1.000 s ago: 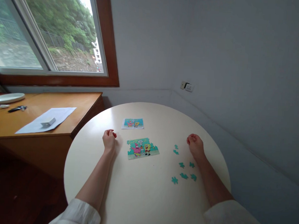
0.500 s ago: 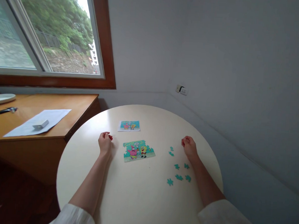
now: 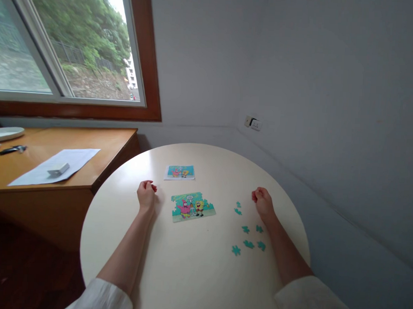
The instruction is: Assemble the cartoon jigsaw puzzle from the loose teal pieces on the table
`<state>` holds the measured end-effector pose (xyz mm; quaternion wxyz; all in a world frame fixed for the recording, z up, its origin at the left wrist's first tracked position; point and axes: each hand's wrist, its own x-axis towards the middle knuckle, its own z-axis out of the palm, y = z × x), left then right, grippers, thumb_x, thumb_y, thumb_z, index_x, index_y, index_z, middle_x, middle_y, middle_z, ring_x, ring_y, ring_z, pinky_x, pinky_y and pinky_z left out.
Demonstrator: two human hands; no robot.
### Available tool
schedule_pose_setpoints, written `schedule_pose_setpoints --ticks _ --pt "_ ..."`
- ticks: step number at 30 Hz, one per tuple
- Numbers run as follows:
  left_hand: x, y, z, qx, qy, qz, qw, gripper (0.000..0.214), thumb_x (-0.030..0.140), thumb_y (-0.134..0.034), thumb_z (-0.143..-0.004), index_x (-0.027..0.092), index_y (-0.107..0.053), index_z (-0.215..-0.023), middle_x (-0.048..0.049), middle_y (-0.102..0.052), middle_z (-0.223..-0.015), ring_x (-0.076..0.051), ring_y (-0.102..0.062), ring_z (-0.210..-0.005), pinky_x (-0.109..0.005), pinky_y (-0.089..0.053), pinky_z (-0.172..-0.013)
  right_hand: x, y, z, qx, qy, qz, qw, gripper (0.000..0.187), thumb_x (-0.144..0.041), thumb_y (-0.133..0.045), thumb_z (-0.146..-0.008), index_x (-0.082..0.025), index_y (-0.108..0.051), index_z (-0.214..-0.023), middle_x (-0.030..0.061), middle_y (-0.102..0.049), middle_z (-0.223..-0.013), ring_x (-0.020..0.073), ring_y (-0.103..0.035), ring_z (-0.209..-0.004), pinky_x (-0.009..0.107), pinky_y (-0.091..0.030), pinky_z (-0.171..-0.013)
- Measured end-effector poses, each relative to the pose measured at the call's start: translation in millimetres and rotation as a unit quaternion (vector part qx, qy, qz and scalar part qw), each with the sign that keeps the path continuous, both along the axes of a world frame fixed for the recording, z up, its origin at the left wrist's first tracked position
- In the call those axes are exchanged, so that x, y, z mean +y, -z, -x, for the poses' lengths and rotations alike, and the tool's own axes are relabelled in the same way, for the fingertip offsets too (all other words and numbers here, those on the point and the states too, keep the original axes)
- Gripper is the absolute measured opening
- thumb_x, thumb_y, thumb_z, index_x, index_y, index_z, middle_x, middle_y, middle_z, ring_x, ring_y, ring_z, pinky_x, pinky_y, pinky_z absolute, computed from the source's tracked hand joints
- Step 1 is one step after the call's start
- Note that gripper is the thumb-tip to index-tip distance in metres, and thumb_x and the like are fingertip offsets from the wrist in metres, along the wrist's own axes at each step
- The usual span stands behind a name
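Note:
My left hand (image 3: 146,194) rests on the table in a loose fist, left of a partly joined jigsaw puzzle (image 3: 192,208). The puzzle shows cartoon figures on a teal ground, and its upper and right edges are jagged. My right hand (image 3: 262,201) also lies curled closed, at the right side of the table. Nothing shows in either hand. Just left of the right hand are two small teal puzzle pieces (image 3: 237,211). Several more loose teal pieces (image 3: 249,244) lie nearer to me, beside my right forearm. Behind the puzzle is a picture sheet (image 3: 179,172) with a similar scene.
The round white table (image 3: 193,273) stands close to the walls. On its left is a wooden desk (image 3: 76,136) with a paper sheet (image 3: 76,157), a small white box (image 3: 58,169), a black object (image 3: 12,150) and a white plate (image 3: 3,133). A wall socket (image 3: 255,125) is at the back.
Only the camera view has shifted slightly. Both hands, the puzzle and the loose pieces stay where they were on the table.

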<state>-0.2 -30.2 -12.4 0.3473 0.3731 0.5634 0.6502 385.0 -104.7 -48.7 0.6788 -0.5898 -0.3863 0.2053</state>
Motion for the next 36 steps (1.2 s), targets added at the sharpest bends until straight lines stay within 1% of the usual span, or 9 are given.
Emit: schedule_pose_setpoints --ticks 4,7,11,14,17,22,26,31,36 --pt "-1.2 -2.0 -0.1 0.001 0.001 0.006 1.0 0.011 0.019 -0.042 -0.07 0.017 -0.053 -0.071 0.002 -0.051 -0.054 -0.012 -0.05 -0.051 -0.025 -0.04 -0.053 -3.0 -5.2 3.8 0.003 0.018 0.006 1.0 0.023 -0.043 -0.053 -0.063 -0.022 -0.042 -0.062 -0.0054 -0.046 -0.048 0.0096 -0.039 -0.046 0.025 -0.03 -0.047" --pt "-1.9 -3.4 -0.4 -0.002 0.002 0.011 1.0 0.011 0.019 -0.042 -0.07 0.017 -0.053 -0.071 0.0022 -0.05 -0.054 -0.012 -0.049 -0.051 -0.025 -0.039 -0.053 -7.9 -11.4 7.2 -0.024 0.035 0.03 0.999 0.02 -0.038 -0.049 -0.064 -0.021 -0.042 -0.056 -0.0046 -0.045 -0.048 0.0096 -0.039 -0.047 0.025 -0.031 -0.048" --pt "-1.6 -3.1 -0.8 -0.009 0.002 0.009 1.0 0.01 0.02 -0.042 -0.07 0.017 -0.052 -0.071 0.0025 -0.05 -0.054 -0.012 -0.049 -0.05 -0.024 -0.039 -0.052 -14.5 -18.5 12.0 -0.068 0.028 0.076 0.994 0.016 -0.034 -0.053 -0.06 -0.021 -0.044 -0.056 -0.0058 -0.043 -0.045 0.009 -0.036 -0.045 0.024 -0.027 -0.044" --pt "-0.3 -1.7 -0.6 -0.009 0.0 0.002 1.0 0.01 0.021 -0.043 -0.069 0.017 -0.052 -0.07 0.0025 -0.05 -0.053 -0.012 -0.049 -0.05 -0.024 -0.039 -0.052 -16.8 -20.5 14.7 -0.091 0.044 0.085 0.991 0.016 -0.032 -0.056 -0.056 -0.021 -0.045 -0.054 -0.0067 -0.042 -0.043 0.0082 -0.035 -0.043 0.023 -0.025 -0.042" --pt "1.2 0.0 -0.2 -0.008 -0.003 -0.001 1.0 0.01 0.022 -0.043 -0.069 0.017 -0.052 -0.07 0.0024 -0.05 -0.053 -0.012 -0.049 -0.049 -0.025 -0.039 -0.052 -17.4 -20.6 15.3 -0.107 0.051 0.091 0.989 0.017 -0.03 -0.058 -0.054 -0.02 -0.046 -0.05 -0.0065 -0.043 -0.041 0.0079 -0.036 -0.042 0.022 -0.026 -0.042" --pt "2.6 1.9 0.4 -0.009 -0.003 -0.004 1.0 0.01 0.021 -0.043 -0.069 0.017 -0.053 -0.07 0.0026 -0.05 -0.053 -0.012 -0.049 -0.049 -0.025 -0.039 -0.052 -16.1 -20.0 13.6 -0.1 0.033 0.112 0.988 0.014 -0.029 -0.062 -0.052 -0.018 -0.054 -0.051 -0.0005 -0.057 -0.048 0.0116 -0.048 -0.047 0.024 -0.035 -0.046" --pt "2.7 2.1 0.6 -0.01 -0.002 -0.001 1.0 0.011 0.02 -0.042 -0.071 0.017 -0.053 -0.071 0.0026 -0.05 -0.053 -0.012 -0.049 -0.05 -0.025 -0.04 -0.053 -13.9 -19.5 13.9 -0.058 0.019 0.105 0.993 0.015 -0.031 -0.064 -0.052 -0.017 -0.059 -0.056 0.0032 -0.063 -0.055 0.0141 -0.055 -0.054 0.026 -0.042 -0.053" --pt "1.3 1.1 0.2 -0.006 -0.003 -0.001 1.0 0.011 0.02 -0.042 -0.071 0.017 -0.053 -0.072 0.0023 -0.051 -0.054 -0.012 -0.049 -0.051 -0.025 -0.04 -0.053 -12.4 -19.0 14.4 -0.037 0.015 0.087 0.995 0.02 -0.036 -0.063 -0.054 -0.017 -0.061 -0.059 0.0061 -0.066 -0.06 0.0142 -0.055 -0.053 0.027 -0.044 -0.053" --pt "1.0 0.6 0.0 -0.004 -0.003 0.002 1.0 0.011 0.021 -0.042 -0.071 0.017 -0.053 -0.071 0.0023 -0.051 -0.053 -0.012 -0.049 -0.05 -0.024 -0.039 -0.053 -13.4 -20.5 14.4 -0.033 0.018 0.087 0.996 0.017 -0.034 -0.059 -0.056 -0.017 -0.06 -0.058 0.0051 -0.063 -0.056 0.0132 -0.052 -0.051 0.026 -0.042 -0.051"
